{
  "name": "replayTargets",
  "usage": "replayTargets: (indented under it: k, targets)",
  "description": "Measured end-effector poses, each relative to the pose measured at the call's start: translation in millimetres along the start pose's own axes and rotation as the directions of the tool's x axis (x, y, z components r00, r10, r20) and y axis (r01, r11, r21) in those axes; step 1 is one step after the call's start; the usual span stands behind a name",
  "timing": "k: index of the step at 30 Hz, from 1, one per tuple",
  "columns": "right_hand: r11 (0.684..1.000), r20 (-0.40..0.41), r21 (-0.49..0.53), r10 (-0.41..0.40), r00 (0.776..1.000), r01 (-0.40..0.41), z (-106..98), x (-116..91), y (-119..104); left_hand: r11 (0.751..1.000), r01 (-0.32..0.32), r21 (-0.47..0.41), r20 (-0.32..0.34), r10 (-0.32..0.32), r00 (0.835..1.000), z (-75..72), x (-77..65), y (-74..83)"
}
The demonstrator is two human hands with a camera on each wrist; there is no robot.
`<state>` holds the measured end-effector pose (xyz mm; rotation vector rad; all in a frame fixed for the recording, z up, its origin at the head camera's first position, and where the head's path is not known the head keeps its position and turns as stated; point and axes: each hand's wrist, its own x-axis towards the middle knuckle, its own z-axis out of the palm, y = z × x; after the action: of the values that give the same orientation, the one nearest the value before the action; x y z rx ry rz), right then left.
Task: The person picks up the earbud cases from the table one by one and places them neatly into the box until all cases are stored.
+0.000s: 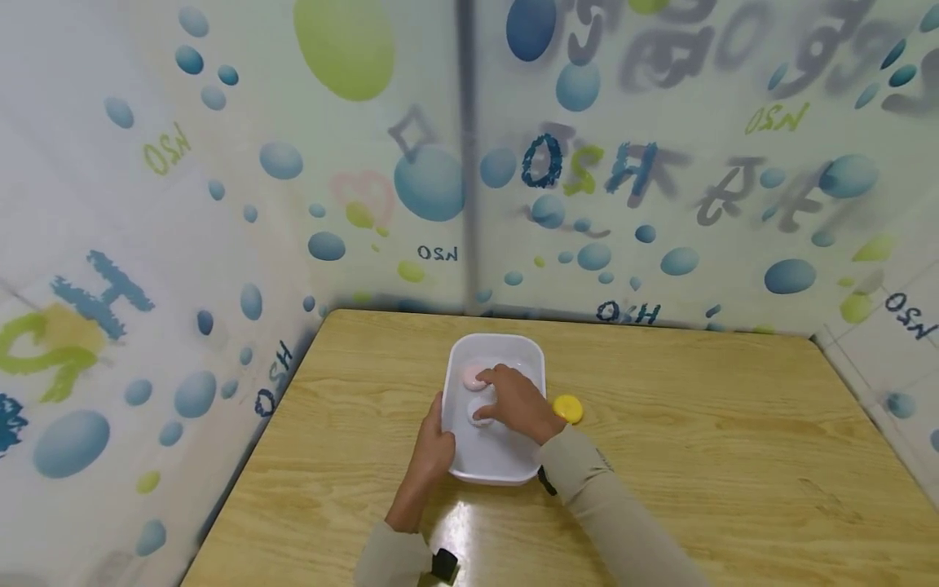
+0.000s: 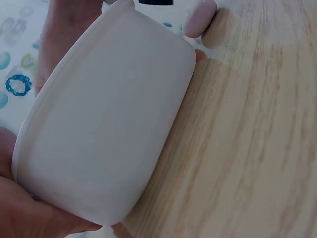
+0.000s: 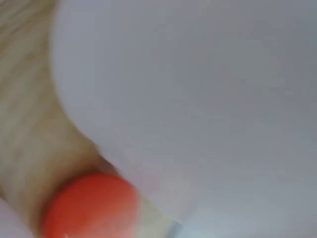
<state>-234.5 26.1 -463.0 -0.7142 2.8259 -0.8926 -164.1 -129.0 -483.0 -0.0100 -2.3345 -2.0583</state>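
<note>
Tray (image 1: 495, 458) stands on the table (image 1: 697, 424), left hand (image 1: 431, 442) gripping its left wall. Right hand (image 1: 519, 403) is inside it, thumb and finger spread at white disc (image 1: 475, 406) and pink disc (image 1: 473, 377). Work appears partway: both discs lie within; yellow disc (image 1: 568, 409) and red piece (image 3: 91, 208) sit outside, beside it.

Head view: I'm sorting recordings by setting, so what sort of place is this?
Probably a small indoor room or booth, perhaps for tabletop work: walls printed with bubble shapes and lettering stand around three visible sides of a wood-grain table.
</note>
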Motion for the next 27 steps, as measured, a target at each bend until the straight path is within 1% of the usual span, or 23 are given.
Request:
replayTargets:
  k: [3, 6, 8, 10, 12, 15, 18, 22, 27]
  targets:
    - [0.997, -0.1, 0.083, 0.016, 0.995, -0.008, -19.3, -6.6, -0.2, 1.0, -0.015, 0.012, -0.003, 0.015, 1.0, 0.4, -3.1, 10.8]
    - [0.993, -0.197, 0.122, 0.024, 0.98, 0.0, -37.2, -14.7, 9.6, 0.999, -0.023, 0.035, -0.009, 0.023, 1.0, 0.5, -4.7, 16.2]
    - [0.99, -0.234, 0.14, 0.036, 0.971, -0.003, -46.0, -20.1, 21.5, 0.999, -0.027, 0.042, -0.012, 0.028, 1.0, -0.2, -4.7, 16.9]
    - [0.987, -0.24, 0.16, 0.037, 0.97, 0.001, -52.9, -26.3, 36.3, 0.999, -0.026, 0.048, -0.012, 0.026, 1.0, -1.0, -1.2, 7.3]
    - [0.983, -0.227, 0.184, 0.052, 0.973, -0.01, -58.0, -32.3, 51.4, 0.999, -0.025, 0.037, -0.008, 0.025, 1.0, -1.9, 1.0, 2.3]
    - [0.974, -0.176, 0.221, 0.094, 0.98, -0.054, -61.7, -41.4, 72.5, 0.999, -0.018, 0.026, 0.003, 0.018, 1.0, -2.0, 1.3, 0.8]
    - [0.965, -0.112, 0.247, 0.124, 0.986, -0.093, -61.7, -48.5, 89.0, 1.0, -0.011, 0.012, 0.014, 0.01, 1.0, -1.8, -3.3, 12.7]
    - [0.957, -0.015, 0.262, 0.13, 0.991, -0.121, -59.0, -56.0, 103.5, 1.0, -0.008, 0.01, 0.022, 0.008, 1.0, -1.4, -4.8, 15.7]
    - [0.947, 0.091, 0.284, 0.13, 0.987, -0.151, -54.9, -61.6, 113.8, 1.0, -0.006, -0.005, 0.022, 0.006, 1.0, -0.5, -4.9, 15.0]
